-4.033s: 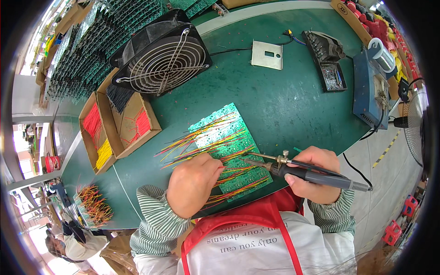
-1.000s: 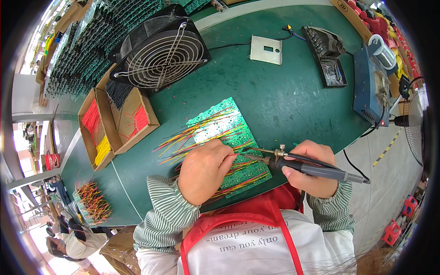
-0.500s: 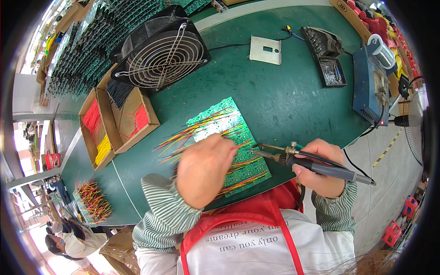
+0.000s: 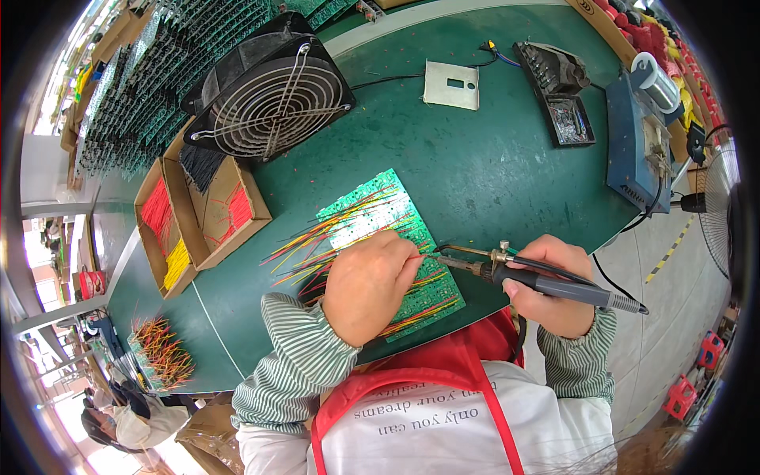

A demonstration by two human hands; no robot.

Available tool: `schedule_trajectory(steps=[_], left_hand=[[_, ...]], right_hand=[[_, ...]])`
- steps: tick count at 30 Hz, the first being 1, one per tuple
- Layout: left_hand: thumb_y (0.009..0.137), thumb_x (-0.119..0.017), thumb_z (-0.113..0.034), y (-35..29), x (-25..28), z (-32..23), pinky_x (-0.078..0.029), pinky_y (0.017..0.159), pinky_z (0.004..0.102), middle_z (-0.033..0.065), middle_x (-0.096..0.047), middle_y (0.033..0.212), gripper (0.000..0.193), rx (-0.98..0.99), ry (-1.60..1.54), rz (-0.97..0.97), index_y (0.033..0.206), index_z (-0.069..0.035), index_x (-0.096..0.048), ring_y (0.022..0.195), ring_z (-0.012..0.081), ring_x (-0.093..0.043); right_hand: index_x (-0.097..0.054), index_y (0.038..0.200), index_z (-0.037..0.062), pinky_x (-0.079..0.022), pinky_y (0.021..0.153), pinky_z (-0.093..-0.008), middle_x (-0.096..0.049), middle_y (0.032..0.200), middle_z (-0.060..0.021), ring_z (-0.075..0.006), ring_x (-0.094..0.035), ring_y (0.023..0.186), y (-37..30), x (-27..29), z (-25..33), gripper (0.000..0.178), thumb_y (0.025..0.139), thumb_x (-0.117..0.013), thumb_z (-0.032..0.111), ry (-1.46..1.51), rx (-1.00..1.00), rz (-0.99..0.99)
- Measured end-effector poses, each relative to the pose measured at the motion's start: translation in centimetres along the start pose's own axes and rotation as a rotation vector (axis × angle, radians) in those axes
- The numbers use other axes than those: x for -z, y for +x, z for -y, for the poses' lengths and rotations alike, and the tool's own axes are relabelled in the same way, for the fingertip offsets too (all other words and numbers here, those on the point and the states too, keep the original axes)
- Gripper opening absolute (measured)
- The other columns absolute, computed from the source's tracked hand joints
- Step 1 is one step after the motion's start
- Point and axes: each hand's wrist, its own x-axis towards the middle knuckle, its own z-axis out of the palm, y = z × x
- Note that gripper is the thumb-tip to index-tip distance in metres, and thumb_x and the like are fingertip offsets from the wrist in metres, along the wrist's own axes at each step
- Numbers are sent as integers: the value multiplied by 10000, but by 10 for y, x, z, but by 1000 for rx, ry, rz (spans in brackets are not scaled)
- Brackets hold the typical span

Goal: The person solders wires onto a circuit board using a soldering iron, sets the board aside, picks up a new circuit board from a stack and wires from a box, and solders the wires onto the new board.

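Observation:
My right hand (image 4: 554, 286) is wrapped round the grey handle of a soldering iron (image 4: 566, 290). A thin metal solder-feed tube (image 4: 465, 251) is clamped along it, and its tip points left over the green circuit board panel (image 4: 386, 184). My left hand (image 4: 368, 285) is closed in a pinch above the panel, with a short red wire (image 4: 421, 257) showing at the fingertips right by the iron's tip. Rows of red, yellow and black wires (image 4: 317, 229) lie across the panel and stick out past its left edge. My left hand hides the panel's middle.
A cardboard box (image 4: 207, 257) with red, yellow and black wires stands left, beside a black fan (image 4: 277, 103). A wired board bundle (image 4: 162, 352) lies at the table's left end. Far right are a blue soldering unit (image 4: 633, 150) with a solder spool (image 4: 657, 83) and a black tray (image 4: 570, 119).
My left hand has shifted slightly right, bringing the pinched red wire to the iron's tip. My right hand has hardly moved with the soldering iron. The whole view has shifted a little.

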Motion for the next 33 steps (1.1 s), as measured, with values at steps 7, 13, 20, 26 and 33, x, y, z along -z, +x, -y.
schedule_trajectory(steps=[7,13,20,26,33], left_hand=[[783,-663,-102,-2,0,0,-464,575,367,98,-577,722,87,5,9,4,797,-20,-637,651,269,-588],[777,-668,-61,-20,25,-3,-476,601,340,109,-596,752,76,3,45,-69,824,-3,-652,682,269,-599],[765,-681,-10,-72,30,1,-470,566,309,110,-597,747,73,164,-113,28,827,13,-648,636,229,-592],[785,-660,-58,-79,23,8,-472,605,374,123,-580,741,75,241,-187,53,824,-6,-623,671,300,-582],[781,-662,-72,-79,20,10,-472,599,373,116,-578,738,75,210,-157,49,815,-14,-629,668,296,-584]], right_hand=[[-592,795,3,-435,512,-219,-610,645,-41,-90,-568,536,-4,6,3,181,681,-708,83,2,17,-33],[-596,804,8,-449,497,-237,-620,649,-55,-129,-595,524,-13,7,10,191,681,-726,75,-21,84,-7],[-592,762,31,-425,447,-274,-592,590,-41,-164,-582,475,-16,-22,16,172,670,-733,69,108,143,181],[-583,762,23,-429,455,-273,-602,611,-46,-175,-584,482,-13,-39,16,164,678,-720,55,94,138,217],[-582,775,20,-437,462,-275,-611,618,-50,-174,-592,489,-13,-45,15,169,681,-716,59,80,132,213]])
